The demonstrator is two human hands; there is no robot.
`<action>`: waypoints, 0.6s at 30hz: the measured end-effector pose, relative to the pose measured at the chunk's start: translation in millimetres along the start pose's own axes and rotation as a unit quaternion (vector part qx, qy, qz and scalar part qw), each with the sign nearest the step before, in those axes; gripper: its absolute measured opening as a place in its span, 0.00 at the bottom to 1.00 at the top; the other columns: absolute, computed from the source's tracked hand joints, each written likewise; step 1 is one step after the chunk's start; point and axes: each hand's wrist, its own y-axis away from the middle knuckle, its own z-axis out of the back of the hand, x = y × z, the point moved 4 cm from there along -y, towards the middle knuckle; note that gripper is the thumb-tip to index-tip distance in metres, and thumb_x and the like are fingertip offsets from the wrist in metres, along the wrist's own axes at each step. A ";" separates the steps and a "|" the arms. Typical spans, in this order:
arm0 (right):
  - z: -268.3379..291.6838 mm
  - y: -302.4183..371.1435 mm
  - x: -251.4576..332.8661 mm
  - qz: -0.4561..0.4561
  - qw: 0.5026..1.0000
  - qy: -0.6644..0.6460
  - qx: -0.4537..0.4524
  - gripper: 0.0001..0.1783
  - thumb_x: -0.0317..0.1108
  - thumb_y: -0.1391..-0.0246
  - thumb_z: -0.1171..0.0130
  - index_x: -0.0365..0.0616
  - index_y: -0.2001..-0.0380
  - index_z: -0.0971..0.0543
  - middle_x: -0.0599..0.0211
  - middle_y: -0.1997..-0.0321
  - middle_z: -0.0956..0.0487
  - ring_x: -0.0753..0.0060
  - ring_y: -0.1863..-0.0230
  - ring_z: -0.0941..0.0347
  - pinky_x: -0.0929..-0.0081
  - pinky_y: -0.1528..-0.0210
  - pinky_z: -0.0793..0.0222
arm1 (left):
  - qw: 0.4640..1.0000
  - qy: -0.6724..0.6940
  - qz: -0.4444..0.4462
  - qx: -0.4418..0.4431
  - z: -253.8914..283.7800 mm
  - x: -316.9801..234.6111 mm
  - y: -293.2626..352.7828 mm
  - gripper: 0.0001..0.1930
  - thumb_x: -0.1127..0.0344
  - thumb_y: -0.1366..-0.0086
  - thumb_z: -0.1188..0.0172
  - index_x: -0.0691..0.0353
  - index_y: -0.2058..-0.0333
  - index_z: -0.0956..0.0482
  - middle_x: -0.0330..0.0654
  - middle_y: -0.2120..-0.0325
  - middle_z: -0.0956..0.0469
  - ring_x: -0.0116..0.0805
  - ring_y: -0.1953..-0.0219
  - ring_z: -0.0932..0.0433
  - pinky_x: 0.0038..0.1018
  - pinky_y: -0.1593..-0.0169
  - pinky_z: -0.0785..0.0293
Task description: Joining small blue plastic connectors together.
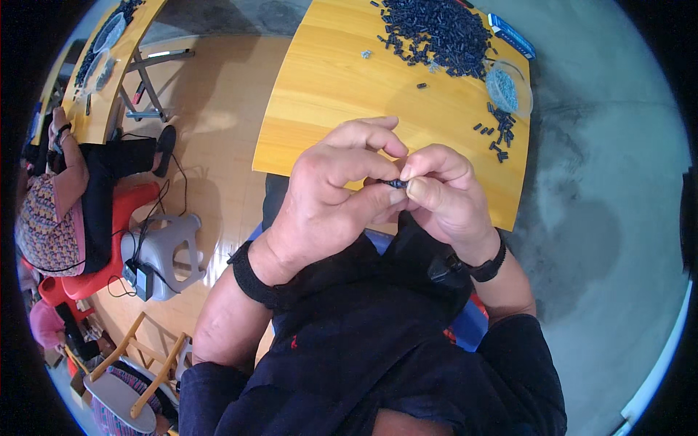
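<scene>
Above my lap, at the near edge of the yellow wooden table [313, 94], my two hands meet fingertip to fingertip. My left hand [331, 185] pinches a small black cylindrical piece [395, 184] between thumb and index finger. The thumb and index finger of my right hand [451, 196] close on the piece's right end; whether they hold a second tiny part is hidden. Farther back lies a large heap of black cylindrical pieces [440, 36]. A smaller scatter of the same pieces [500, 133] is at the right, below a clear tub of tiny light-blue parts [502, 89].
A blue box [512, 36] lies along the table's far right edge, beside a grey wall [596, 182]. A few tiny silvery bits [366, 54] are left of the heap. At the left, a seated person [54, 218] works at another table [109, 109]; a grey stool [163, 254] with cables stands near.
</scene>
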 end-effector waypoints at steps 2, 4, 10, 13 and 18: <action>0.2 -0.9 1.8 0.009 0.999 0.050 0.009 0.06 0.27 0.40 0.46 0.37 0.61 0.27 0.53 0.66 0.21 0.58 0.65 0.19 0.63 0.61 0.19 | 0.999 -0.004 -0.008 0.037 0.2 2.4 -1.9 0.08 0.80 0.52 0.34 0.64 0.71 0.19 0.44 0.58 0.22 0.51 0.40 0.33 0.41 0.40 0.36; -0.4 -1.7 2.3 0.009 0.999 0.051 0.009 0.06 0.26 0.40 0.46 0.37 0.61 0.26 0.53 0.66 0.21 0.59 0.65 0.19 0.64 0.61 0.19 | 0.999 -0.005 0.002 0.039 1.3 1.7 -1.8 0.08 0.79 0.52 0.34 0.63 0.71 0.18 0.44 0.57 0.22 0.52 0.39 0.35 0.42 0.39 0.38; 12.5 -3.9 0.2 0.008 0.996 0.081 0.047 0.06 0.26 0.41 0.45 0.36 0.62 0.26 0.55 0.67 0.20 0.60 0.65 0.19 0.67 0.63 0.19 | 0.999 -0.001 -0.002 0.038 0.3 2.2 -1.8 0.07 0.78 0.53 0.33 0.63 0.72 0.18 0.44 0.57 0.22 0.52 0.38 0.37 0.45 0.37 0.41; 14.5 -7.9 -1.2 0.021 0.993 0.090 0.075 0.06 0.26 0.42 0.44 0.36 0.62 0.26 0.56 0.67 0.21 0.60 0.65 0.19 0.68 0.63 0.19 | 0.999 -0.009 0.000 0.046 0.4 1.3 -2.8 0.07 0.77 0.53 0.34 0.63 0.72 0.18 0.45 0.57 0.22 0.52 0.39 0.36 0.46 0.36 0.43; 11.2 -10.2 -1.5 -0.007 0.997 0.023 0.070 0.09 0.26 0.44 0.42 0.37 0.60 0.28 0.56 0.67 0.21 0.60 0.65 0.19 0.68 0.62 0.19 | 0.997 -0.027 -0.009 0.074 1.0 6.3 -4.1 0.06 0.76 0.52 0.34 0.63 0.72 0.18 0.46 0.56 0.22 0.51 0.39 0.35 0.47 0.34 0.47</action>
